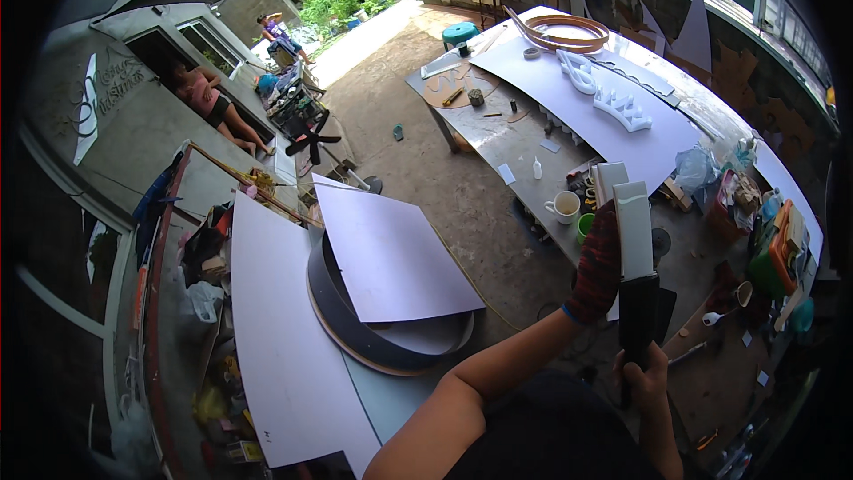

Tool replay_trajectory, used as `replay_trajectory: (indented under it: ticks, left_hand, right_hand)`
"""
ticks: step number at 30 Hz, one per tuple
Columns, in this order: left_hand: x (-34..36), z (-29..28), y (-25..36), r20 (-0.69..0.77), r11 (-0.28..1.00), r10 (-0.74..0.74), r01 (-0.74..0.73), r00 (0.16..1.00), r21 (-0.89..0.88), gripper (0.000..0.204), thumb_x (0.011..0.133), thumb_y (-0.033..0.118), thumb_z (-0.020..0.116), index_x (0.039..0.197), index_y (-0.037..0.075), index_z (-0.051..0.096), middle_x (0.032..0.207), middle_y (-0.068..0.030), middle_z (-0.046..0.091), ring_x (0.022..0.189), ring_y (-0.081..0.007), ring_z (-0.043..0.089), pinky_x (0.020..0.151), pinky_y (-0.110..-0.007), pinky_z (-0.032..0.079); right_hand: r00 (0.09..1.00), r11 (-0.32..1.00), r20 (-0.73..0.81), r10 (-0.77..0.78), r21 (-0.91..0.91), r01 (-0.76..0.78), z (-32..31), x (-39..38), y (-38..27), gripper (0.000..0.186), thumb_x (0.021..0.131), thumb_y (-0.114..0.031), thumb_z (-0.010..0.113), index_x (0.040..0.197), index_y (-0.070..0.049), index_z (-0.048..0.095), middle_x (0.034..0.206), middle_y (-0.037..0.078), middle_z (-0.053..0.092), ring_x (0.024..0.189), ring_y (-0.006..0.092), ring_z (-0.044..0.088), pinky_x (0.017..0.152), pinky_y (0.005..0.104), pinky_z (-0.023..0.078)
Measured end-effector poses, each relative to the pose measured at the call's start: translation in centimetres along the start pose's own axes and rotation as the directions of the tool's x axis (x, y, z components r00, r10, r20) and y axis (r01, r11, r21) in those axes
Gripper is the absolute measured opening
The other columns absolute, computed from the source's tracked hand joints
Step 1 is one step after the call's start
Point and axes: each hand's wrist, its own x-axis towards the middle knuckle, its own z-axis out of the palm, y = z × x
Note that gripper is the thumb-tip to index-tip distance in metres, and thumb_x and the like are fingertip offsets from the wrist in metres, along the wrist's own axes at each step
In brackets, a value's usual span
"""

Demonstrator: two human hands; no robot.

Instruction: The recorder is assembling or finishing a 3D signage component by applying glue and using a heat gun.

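My left hand (596, 260), in a red and black glove, is closed around the side of a box-shaped piece (634, 236) with pale grey-white faces and a long black lower part. My bare right hand (652, 373) grips the black part near its bottom end. The piece is held upright in front of me, over the near side of the worktable (533, 200); its far side is hidden. Just beyond my gloved hand stand a white mug (563, 206) and a green cup (585, 228). A small white bottle (537, 168) is farther off.
White sheets (524, 80) cover the far table, carrying white cut-out letters (622, 111) and brown hoops (569, 33). To my left, a white panel (382, 249) rests on a dark round frame (333, 302). Bins (771, 253) crowd the right. One person (213, 98) sits in a doorway.
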Motion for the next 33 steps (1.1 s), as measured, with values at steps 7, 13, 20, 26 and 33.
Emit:
replay_trajectory:
  ticks: [7,13,20,26,33]
  left_hand:
    - [-0.3,-1.0,-0.8,0.014,0.998,0.057,-0.057,0.998,0.008,0.060,0.087,0.006,0.063,0.140,0.000,0.035,0.120,-0.0197,0.051,0.106,-0.0336,0.056,0.092,-0.041,0.049]
    - [-0.1,-1.3,-0.1,0.089,0.884,-0.311,0.323,0.946,-0.340,0.036,0.106,0.033,0.034,0.122,0.004,0.049,0.098,-0.0074,0.064,0.084,-0.0130,0.063,0.076,-0.027,0.054]
    - [-0.3,-1.4,-1.1,0.166,0.810,-0.383,0.417,0.909,-0.413,0.049,0.103,0.046,0.034,0.123,0.004,0.050,0.103,-0.0116,0.066,0.089,-0.0173,0.067,0.076,-0.030,0.055]
    - [-1.2,-0.7,-3.4,0.185,0.777,-0.418,0.455,0.890,-0.435,0.050,0.102,0.046,0.035,0.125,0.003,0.048,0.108,-0.0148,0.066,0.093,-0.0195,0.067,0.078,-0.031,0.055]
    - [-0.6,-1.9,-3.5,0.213,0.812,-0.368,0.424,0.905,-0.400,0.041,0.103,0.038,0.038,0.128,0.006,0.044,0.115,-0.0174,0.063,0.100,-0.0232,0.065,0.082,-0.034,0.055]
  right_hand:
    - [1.000,0.999,0.010,0.017,-0.028,-0.016,0.6,0.7,-0.2,0.034,0.076,-0.004,0.057,0.109,0.005,0.053,0.077,0.010,0.062,0.057,0.0119,0.057,0.053,0.0247,0.047]
    - [0.999,0.999,0.025,0.028,-0.038,-0.027,0.4,0.8,0.2,0.033,0.078,-0.007,0.060,0.108,0.005,0.053,0.078,0.009,0.062,0.059,0.0120,0.059,0.054,0.0253,0.048]
    - [0.998,0.996,0.013,0.064,-0.069,-0.063,0.3,0.9,0.5,0.033,0.082,-0.010,0.063,0.109,0.006,0.054,0.080,0.009,0.063,0.062,0.0118,0.060,0.056,0.0252,0.049]
    - [0.996,0.996,0.026,0.088,-0.031,-0.087,0.4,1.0,0.9,0.033,0.083,-0.010,0.063,0.111,0.005,0.054,0.081,0.009,0.063,0.064,0.0113,0.060,0.058,0.0255,0.049]
    - [0.992,0.992,0.015,0.124,-0.041,-0.124,1.0,2.1,0.7,0.032,0.082,-0.008,0.063,0.110,0.005,0.055,0.082,0.009,0.063,0.065,0.0119,0.060,0.058,0.0256,0.049]
